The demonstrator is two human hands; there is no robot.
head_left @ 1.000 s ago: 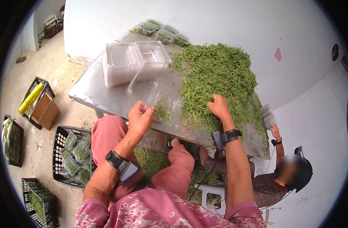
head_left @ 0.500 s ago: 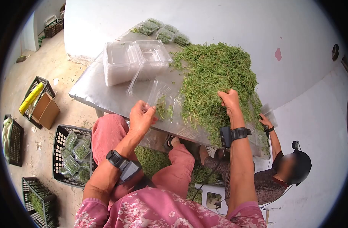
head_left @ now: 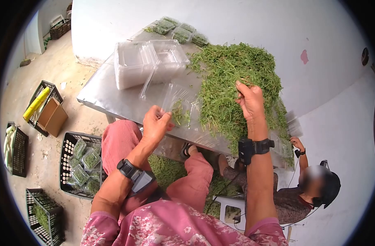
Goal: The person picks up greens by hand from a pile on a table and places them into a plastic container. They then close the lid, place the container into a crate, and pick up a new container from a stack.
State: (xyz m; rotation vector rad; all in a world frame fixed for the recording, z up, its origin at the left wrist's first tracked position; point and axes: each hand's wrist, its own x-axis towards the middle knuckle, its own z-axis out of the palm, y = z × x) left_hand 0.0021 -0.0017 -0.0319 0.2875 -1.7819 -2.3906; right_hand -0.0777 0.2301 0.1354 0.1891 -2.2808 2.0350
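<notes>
My left hand [head_left: 156, 124] is closed in a pinch on the near-left edge of an open clear plastic container [head_left: 168, 98], which lies on the metal table. A few green sprigs [head_left: 179, 113] rest in this container. Over the large heap of leafy green sprigs [head_left: 226, 69], my right hand [head_left: 252, 101] is closed with thumb and fingertips around a small bit of greens; exactly how much is hard to make out. A tall stack of empty clear containers [head_left: 132, 67] stands behind my left hand.
Filled containers [head_left: 181, 35] sit at the table's [head_left: 99, 88] back. A black crate [head_left: 64, 164] with filled packs is by my left knee; more crates [head_left: 44, 217] line the floor. At right, a co-worker [head_left: 296, 201] reaches a hand [head_left: 297, 143] to the table edge.
My right hand has moved farther back over the heap, its fingers shifting. My left hand keeps its hold on the container. The co-worker's hand has come back toward their body.
</notes>
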